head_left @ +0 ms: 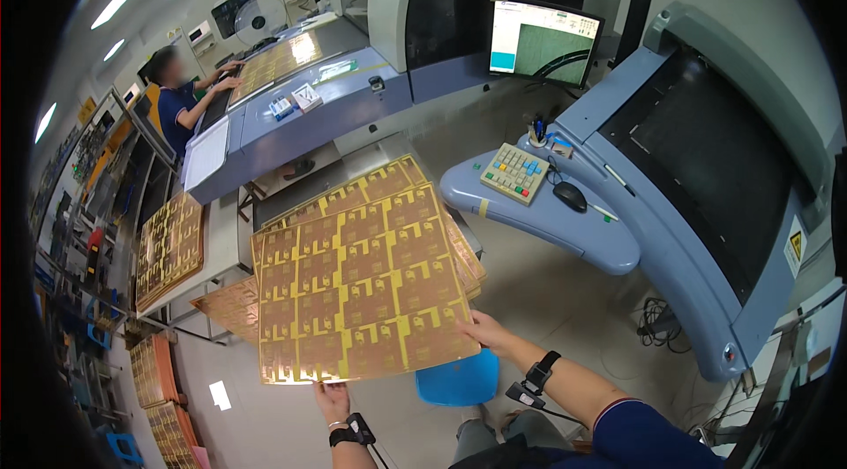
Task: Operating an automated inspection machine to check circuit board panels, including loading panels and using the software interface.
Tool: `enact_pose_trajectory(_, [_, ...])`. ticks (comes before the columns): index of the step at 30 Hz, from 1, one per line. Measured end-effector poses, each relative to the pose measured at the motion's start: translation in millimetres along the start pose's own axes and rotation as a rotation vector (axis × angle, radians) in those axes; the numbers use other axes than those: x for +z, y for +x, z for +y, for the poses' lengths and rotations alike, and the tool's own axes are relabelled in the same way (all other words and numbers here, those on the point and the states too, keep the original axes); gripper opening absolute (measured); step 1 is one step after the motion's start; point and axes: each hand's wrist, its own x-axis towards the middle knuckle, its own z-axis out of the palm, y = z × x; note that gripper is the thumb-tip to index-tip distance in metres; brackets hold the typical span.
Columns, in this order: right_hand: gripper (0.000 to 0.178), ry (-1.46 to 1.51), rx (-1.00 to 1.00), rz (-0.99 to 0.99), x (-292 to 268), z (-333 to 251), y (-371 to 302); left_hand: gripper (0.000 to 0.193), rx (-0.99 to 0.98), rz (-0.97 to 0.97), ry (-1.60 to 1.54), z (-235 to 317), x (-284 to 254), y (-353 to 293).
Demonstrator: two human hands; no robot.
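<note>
A large copper-coloured circuit board panel with a yellow grid pattern is held out in front of me, slightly tilted. My left hand grips its near edge toward the left corner, its fingers partly hidden beneath. At the near right corner my right hand pinches the panel's edge. Behind and partly under the held panel lie similar panels on a metal table. Another copper panel shows below its left side.
A blue-grey machine with a side shelf carrying a keypad and mouse stands at right. A blue stool sits below the panel. More panels are stacked at left. A co-worker handles panels at the far left machine.
</note>
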Motion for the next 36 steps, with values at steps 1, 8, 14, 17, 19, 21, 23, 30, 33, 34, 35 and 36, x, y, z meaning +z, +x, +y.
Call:
enact_pose_trajectory(1, [0.040,-0.016,-0.070,-0.070,1,-4,-2,0.033,0.059,-0.120,0.012,7,5,-1])
enact_pose_trajectory(8, [0.042,-0.048,-0.449,-0.145,18,-31,-75,0.037,0.182,-0.136,0.109,46,24,-8])
enact_pose_trajectory(14, [0.032,-0.264,-0.460,0.073,-81,-32,-185,0.028,0.038,-0.307,-0.044,-10,79,-84])
enact_pose_trajectory(17, [0.026,-0.018,-0.441,0.214,-127,-18,-233,0.029,-0.102,-0.642,0.037,-47,132,-98])
enact_pose_trajectory(19, [0.023,0.298,-0.554,0.401,-133,-23,-260,0.025,-0.153,-0.862,0.096,-83,170,-93])
enact_pose_trajectory(21, [0.022,0.615,-0.663,0.592,-156,-22,-280,0.010,-0.063,-0.796,0.299,-140,226,-125])
enact_pose_trajectory(23, [0.027,0.443,-0.788,1.021,-196,-12,-306,0.009,-0.152,-0.835,0.380,-198,278,-189])
enact_pose_trajectory(30, [0.034,0.382,-0.896,1.604,-367,29,-402,0.043,-0.630,-1.068,0.587,-424,358,-304])
enact_pose_trajectory(33, [0.034,0.373,-0.919,1.626,-438,63,-442,0.047,-0.823,-1.106,0.620,-509,376,-346])
enact_pose_trajectory(34, [0.034,0.403,-0.873,1.669,-451,64,-457,0.038,-0.864,-1.145,0.609,-536,382,-361])
enact_pose_trajectory(35, [0.033,0.436,-0.835,1.700,-464,62,-463,0.038,-0.910,-1.173,0.574,-561,385,-363])
enact_pose_trajectory(36, [0.033,0.415,-0.838,1.676,-479,62,-465,0.039,-0.963,-1.200,0.537,-586,388,-367])
